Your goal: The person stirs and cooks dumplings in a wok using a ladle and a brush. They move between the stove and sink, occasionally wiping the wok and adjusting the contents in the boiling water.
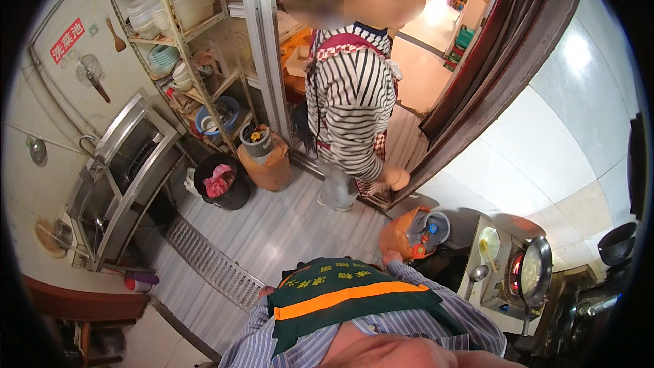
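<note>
My left hand (265,292) shows only in part at the left edge of the dark green apron (352,296) I wear, above the floor and close to a perforated drain grate (214,260). Beyond the apron's right side, my right hand (392,257) is nearest to a gas cylinder (403,232) in an orange cover with red and blue valve knobs. Whether it touches the cylinder is unclear. Nothing shows in either hand, and the fingers are mostly hidden. To my right, a wok (535,271) with pale food or liquid sits tilted over a lit gas burner (515,272).
Another person (352,97) in a striped top stands in the doorway. A ladle (476,275) and a bowl (489,243) lie by the burner. Left are a steel sink (138,158), a black bin (230,197), a second gas cylinder (265,163) and a dish rack (176,15).
</note>
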Available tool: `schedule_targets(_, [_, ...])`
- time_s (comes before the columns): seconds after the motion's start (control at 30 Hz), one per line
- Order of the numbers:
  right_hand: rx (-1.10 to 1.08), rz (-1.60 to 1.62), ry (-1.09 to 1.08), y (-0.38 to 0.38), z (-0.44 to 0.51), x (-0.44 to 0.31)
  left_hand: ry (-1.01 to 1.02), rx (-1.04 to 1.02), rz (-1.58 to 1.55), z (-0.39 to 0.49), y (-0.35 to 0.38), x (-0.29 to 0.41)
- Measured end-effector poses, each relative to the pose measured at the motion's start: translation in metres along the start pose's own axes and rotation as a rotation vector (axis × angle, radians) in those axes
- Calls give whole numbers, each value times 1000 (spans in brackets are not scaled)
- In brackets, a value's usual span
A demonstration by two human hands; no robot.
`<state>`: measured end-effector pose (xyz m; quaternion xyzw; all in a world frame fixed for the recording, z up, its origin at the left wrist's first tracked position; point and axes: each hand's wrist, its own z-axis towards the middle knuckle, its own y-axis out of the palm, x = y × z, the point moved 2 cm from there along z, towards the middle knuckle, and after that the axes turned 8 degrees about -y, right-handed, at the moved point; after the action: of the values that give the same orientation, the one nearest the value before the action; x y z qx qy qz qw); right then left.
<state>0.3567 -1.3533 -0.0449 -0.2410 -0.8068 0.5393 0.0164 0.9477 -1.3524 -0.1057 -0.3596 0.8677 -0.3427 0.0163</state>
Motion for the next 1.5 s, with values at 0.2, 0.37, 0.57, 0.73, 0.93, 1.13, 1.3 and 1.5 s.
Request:
schedule_targets(0.2, [-191,-187,-177,-19,6,29,33,-9,46,-4,22,16])
schedule_targets(0.37, [-331,-441,-519,-20,20,48,205,6,314,-14,40,46])
schedule_targets(0.57, [-265,129,-67,-14,21,62,81,42,-79,-51,40,91])
schedule_targets(0.73, [-203,457,105,-16,23,58,-141,143,-401,-58,39,101])
schedule_targets(0.93, [-191,726,229,-18,30,33,-203,169,-343,-32,26,89])
schedule_targets(1.13, [-189,932,348,-17,54,-8,-239,110,-308,-5,-12,69])
schedule_targets(1.3, [-184,1051,410,-23,78,-64,-323,157,-313,37,-66,44])
schedule_targets(1.5, [-225,1153,332,-26,120,-162,-212,107,-398,109,-144,13])
